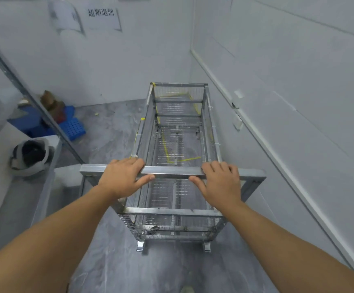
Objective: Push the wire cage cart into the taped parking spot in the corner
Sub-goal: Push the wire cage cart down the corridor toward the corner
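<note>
The wire cage cart (178,115) is a long, empty metal-mesh cage on small wheels, pointing away from me toward the room's corner. Its square steel push bar (171,173) crosses the middle of the view. My left hand (123,176) grips the bar left of centre, fingers over the top and thumb underneath. My right hand (220,182) grips it right of centre the same way. Yellow floor tape (189,159) marking the parking spot shows through the cage's mesh bottom and runs toward the corner; the cart stands over part of it.
A white wall with a rail (256,132) runs close along the cart's right side. A grey shelf frame (23,89) stands at left, with a grey helmet (31,156) on a ledge. A blue plastic pallet (72,125) with brown items lies by the back wall.
</note>
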